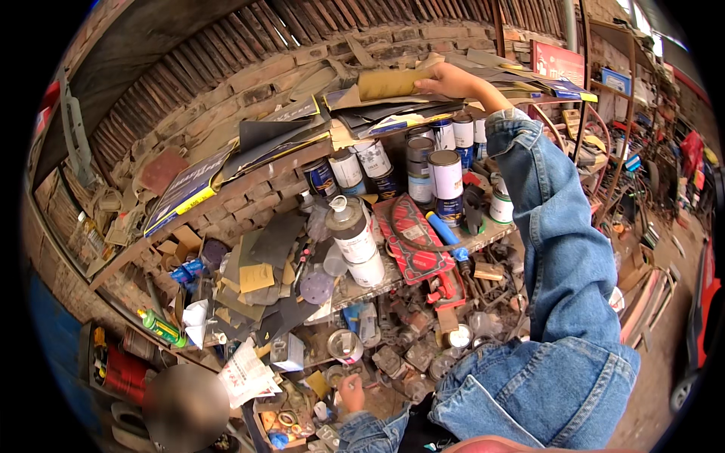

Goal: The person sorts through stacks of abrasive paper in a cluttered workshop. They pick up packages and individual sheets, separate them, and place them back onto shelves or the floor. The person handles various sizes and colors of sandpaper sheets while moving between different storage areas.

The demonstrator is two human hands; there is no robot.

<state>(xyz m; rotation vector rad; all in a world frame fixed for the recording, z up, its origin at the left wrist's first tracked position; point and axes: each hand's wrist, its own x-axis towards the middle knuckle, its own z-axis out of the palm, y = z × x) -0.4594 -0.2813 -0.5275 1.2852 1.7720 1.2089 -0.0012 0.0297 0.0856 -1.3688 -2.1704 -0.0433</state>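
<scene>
My right hand (447, 81), at the end of a raised denim sleeve, grips the edge of a curled tan sheet of sandpaper (391, 84) on the top shelf. Beneath that sheet lie stacked dark sandpaper sheets and blue-and-yellow sandpaper packets (192, 184). Low before me, near a round open-topped can (345, 346), is my left hand (352, 392); its fingers are curled, and whether it holds anything is unclear. Paint cans (445, 175) stand on the shelf under the raised arm. A white-capped bottle (350, 226) stands at the middle shelf, beside a red gasket package (410, 240).
The middle shelf bears loose sandpaper sheets (257, 277), a purple sanding disc (316, 287) and a blue cylindrical tool (447, 233). Metal parts and jars crowd the level below. A metal rack post (581, 85) rises right of my raised arm. A blurred round patch covers something at lower left.
</scene>
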